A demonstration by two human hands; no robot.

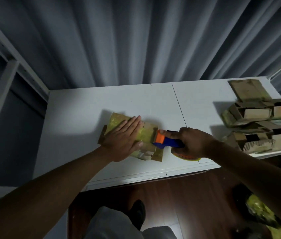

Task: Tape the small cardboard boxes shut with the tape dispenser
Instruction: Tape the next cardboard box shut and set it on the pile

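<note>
Head view: left hand (121, 139) flat on box (146, 131), right hand (194, 144) gripping tape dispenser (166, 141) at its edge

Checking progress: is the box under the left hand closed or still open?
Closed. The box has its flaps flat under yellowish tape, the left hand pressing on top.
</note>
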